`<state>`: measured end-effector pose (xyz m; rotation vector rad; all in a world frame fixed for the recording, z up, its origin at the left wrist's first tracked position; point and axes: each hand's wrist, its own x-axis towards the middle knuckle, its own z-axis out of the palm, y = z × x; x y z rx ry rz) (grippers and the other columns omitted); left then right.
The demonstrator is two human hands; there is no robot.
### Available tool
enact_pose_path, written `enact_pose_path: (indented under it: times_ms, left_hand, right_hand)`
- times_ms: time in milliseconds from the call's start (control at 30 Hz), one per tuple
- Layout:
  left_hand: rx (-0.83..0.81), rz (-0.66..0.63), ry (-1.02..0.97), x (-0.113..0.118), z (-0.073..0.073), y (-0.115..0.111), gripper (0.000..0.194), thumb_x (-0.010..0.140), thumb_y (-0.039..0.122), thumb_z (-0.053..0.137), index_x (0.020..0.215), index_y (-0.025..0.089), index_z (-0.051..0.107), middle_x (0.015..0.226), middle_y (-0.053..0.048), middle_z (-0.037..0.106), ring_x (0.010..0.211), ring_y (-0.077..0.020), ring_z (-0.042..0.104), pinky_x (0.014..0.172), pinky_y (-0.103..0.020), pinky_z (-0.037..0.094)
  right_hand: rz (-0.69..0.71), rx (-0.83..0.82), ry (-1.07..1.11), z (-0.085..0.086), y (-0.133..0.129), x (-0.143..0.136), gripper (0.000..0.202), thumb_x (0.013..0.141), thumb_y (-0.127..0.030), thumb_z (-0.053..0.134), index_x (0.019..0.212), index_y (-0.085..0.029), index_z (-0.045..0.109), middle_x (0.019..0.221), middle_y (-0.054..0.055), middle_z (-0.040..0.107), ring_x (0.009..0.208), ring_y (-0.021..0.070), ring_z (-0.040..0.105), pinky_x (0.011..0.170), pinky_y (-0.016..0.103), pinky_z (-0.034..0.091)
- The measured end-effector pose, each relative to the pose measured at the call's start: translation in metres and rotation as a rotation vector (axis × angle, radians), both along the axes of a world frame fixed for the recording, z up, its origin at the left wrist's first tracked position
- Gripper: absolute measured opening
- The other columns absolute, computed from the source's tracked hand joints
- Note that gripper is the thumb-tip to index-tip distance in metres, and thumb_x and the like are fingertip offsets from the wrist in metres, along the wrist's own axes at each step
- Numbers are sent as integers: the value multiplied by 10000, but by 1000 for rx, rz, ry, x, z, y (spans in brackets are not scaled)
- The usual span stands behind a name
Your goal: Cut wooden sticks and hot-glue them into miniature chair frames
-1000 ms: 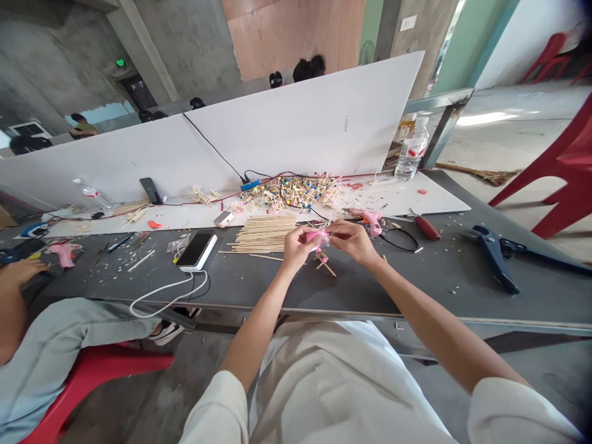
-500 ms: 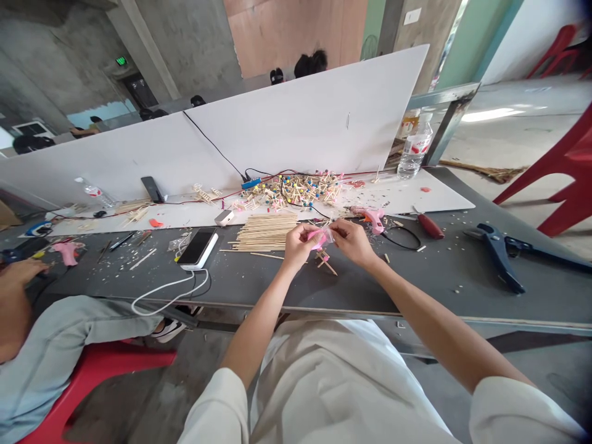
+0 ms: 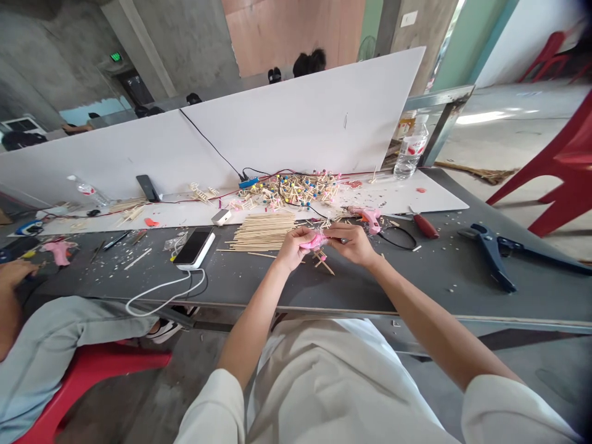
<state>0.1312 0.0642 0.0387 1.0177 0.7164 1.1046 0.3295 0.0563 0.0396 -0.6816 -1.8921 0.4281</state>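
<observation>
My left hand (image 3: 292, 248) is closed around a soft pink lump (image 3: 312, 241) that appears to have clear plastic film about it. From the other side my right hand (image 3: 352, 244) pinches the edge of the same film, its fingertips close to the lump. Whether the pink stuff is clay cannot be made out. Just below the hands, small wooden sticks joined crosswise (image 3: 325, 264) rest on the dark table (image 3: 259, 280). A row of thin wooden sticks (image 3: 263, 232) lies left of and behind my left hand.
Behind lies a heap of short sticks with coloured ends (image 3: 300, 188). A pink glue gun (image 3: 370, 219), a red-handled tool (image 3: 425, 226) and blue cutters (image 3: 493, 256) lie to the right. On the left are a phone (image 3: 195, 248), its white cable and a seated person's hand (image 3: 18, 271).
My right hand has turned slightly and its fingers have drawn in nearer the pink lump. The whole view has shifted a little; the things on the table stay put.
</observation>
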Motion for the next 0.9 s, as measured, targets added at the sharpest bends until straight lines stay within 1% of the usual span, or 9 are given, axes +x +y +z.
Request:
enact_pose_path:
  times_ms: [100, 233, 433, 500, 567, 633, 767, 833, 900]
  left_hand:
    - [14, -13, 7, 1, 2, -2, 465, 548, 430, 957, 695, 148, 619, 597, 10, 565, 496, -76, 524, 412, -198, 279]
    - [106, 56, 27, 5, 2, -5, 479, 583, 485, 939, 713, 163, 610, 574, 16, 579, 482, -87, 536, 400, -198, 284]
    - [307, 157, 116, 6, 0, -7, 423, 707, 512, 870, 758, 162, 638, 563, 33, 596, 394, -60, 455, 383, -211, 325]
    - [339, 188, 155, 5, 0, -7, 430, 717, 529, 859, 763, 165, 636, 564, 34, 599, 391, -62, 459, 385, -212, 337]
    - [368, 214, 185, 5, -1, -8, 437, 724, 541, 853, 762, 167, 630, 553, 40, 585, 391, -66, 467, 388, -210, 343]
    - [404, 235, 221, 5, -1, -9, 437, 737, 549, 843, 771, 168, 630, 551, 43, 574, 392, -68, 477, 395, -209, 348]
    - [471, 280, 270, 6, -4, -10, 423, 770, 556, 815, 812, 170, 648, 579, 40, 580, 404, -74, 498, 408, -209, 367]
    - [498, 299, 290, 6, -6, -10, 405, 786, 545, 805, 823, 170, 657, 595, 37, 585, 412, -77, 510, 415, -210, 377]
    - [512, 316, 311, 5, -7, -10, 395, 789, 538, 803, 826, 170, 665, 610, 33, 592, 420, -78, 518, 421, -210, 383]
  right_hand:
    - [-17, 40, -29, 1, -1, -1, 215, 934, -376, 645, 863, -226, 783, 829, 97, 729, 722, 208, 645, 680, 334, 492]
    - [-113, 3, -22, 2, -4, -4, 259, 959, -411, 599, 857, -217, 738, 779, 84, 701, 697, 205, 612, 695, 337, 476]
    - [-166, -72, -62, 3, -5, -6, 415, 990, -466, 527, 676, -205, 603, 583, 12, 543, 538, 138, 418, 574, 301, 362]
    - [-152, -118, -41, 2, -4, -4, 393, 975, -496, 554, 749, -194, 664, 617, 22, 592, 555, 142, 456, 576, 300, 378]
    - [-121, -175, 0, 1, -3, -3, 355, 934, -513, 620, 885, -179, 730, 718, 46, 677, 593, 158, 530, 586, 301, 415]
    - [-89, -229, 31, 0, -2, -2, 345, 901, -503, 665, 933, -171, 754, 771, 59, 711, 597, 165, 567, 577, 301, 433]
    - [-84, -335, 57, -1, 1, -3, 304, 906, -462, 654, 863, -172, 735, 608, 23, 656, 503, 147, 544, 514, 284, 398]
    - [-96, -375, 42, -1, 2, -3, 322, 920, -468, 634, 785, -181, 690, 536, 7, 617, 469, 137, 519, 490, 273, 375]
    - [-68, -418, 32, 0, 2, -3, 362, 926, -495, 625, 735, -189, 645, 511, 0, 603, 452, 126, 499, 473, 264, 365]
